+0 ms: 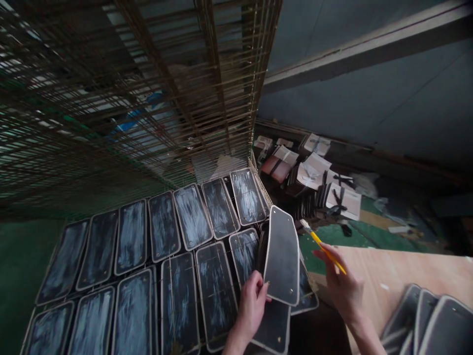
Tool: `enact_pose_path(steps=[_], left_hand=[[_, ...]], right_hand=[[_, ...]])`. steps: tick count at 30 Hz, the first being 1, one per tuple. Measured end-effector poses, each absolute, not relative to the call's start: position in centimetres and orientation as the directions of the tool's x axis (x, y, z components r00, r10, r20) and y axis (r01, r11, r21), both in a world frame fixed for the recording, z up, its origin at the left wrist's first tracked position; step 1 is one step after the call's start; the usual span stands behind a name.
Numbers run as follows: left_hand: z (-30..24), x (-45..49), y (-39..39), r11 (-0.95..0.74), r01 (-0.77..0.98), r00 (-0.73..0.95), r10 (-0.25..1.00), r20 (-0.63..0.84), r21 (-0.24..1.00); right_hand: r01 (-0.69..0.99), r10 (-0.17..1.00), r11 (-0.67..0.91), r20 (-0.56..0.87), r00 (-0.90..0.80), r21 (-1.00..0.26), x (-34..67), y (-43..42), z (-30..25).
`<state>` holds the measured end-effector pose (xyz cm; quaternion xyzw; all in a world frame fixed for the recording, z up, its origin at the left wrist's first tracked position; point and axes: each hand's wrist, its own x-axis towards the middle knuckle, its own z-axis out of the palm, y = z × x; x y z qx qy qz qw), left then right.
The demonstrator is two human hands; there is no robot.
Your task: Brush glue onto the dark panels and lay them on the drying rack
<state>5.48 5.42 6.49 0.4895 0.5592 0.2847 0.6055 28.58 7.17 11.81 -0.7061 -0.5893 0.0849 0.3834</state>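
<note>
My left hand (253, 298) grips the lower left edge of a dark panel (283, 256), held tilted above the rack. The panel has rounded corners, a pale edge and small rivets or holes near its ends; its face looks plain, without white streaks. My right hand (343, 283) is closed around a paintbrush (327, 251) with a yellow handle. Its pale bristles point up and left, just right of the panel and apart from it. Under the held panel lie more dark panels (273, 325), partly hidden by it and by my left hand.
Rows of similar panels (131, 236) with whitish streaks lie on a wire rack (260, 185). Wire shelves (177, 88) rise above them. A wooden table (373, 271) at right bears several stacked panels (449, 325). Bundles of tied pieces (343, 199) lie on the floor by the wall.
</note>
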Motion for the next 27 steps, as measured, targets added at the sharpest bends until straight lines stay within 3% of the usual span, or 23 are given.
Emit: enact_pose_path(steps=[5,12,16,19,24,27], left_hand=[[10.0,5.0,4.2,0.206,0.189,0.358,0.896,-0.263,0.960],[4.0,2.7,1.9,0.484,0.064,0.203,0.850,-0.486,0.873],[4.2,2.8,2.5,0.529,-0.048,0.247,0.828,-0.503,0.847],[7.3,3.3,3.4,0.477,-0.040,0.337,0.834,-0.438,0.878],[12.8,3.9,5.7,0.191,0.087,0.542,0.815,-0.207,0.978],[13.1,3.3,4.1,0.219,0.052,0.587,0.783,-0.208,0.974]], right_hand=[[0.740,0.831,-0.025,0.397,0.389,-0.672,28.6,6.2,14.6],[0.740,0.901,0.013,0.328,0.282,-0.672,27.8,3.9,12.8],[0.716,0.930,0.009,0.270,0.251,-0.698,27.2,3.1,11.3],[0.715,0.922,-0.007,0.273,0.276,-0.699,26.8,2.9,11.3],[0.715,0.838,-0.028,0.374,0.398,-0.699,26.6,2.5,13.0],[0.692,0.794,-0.059,0.387,0.469,-0.719,26.7,2.0,13.9]])
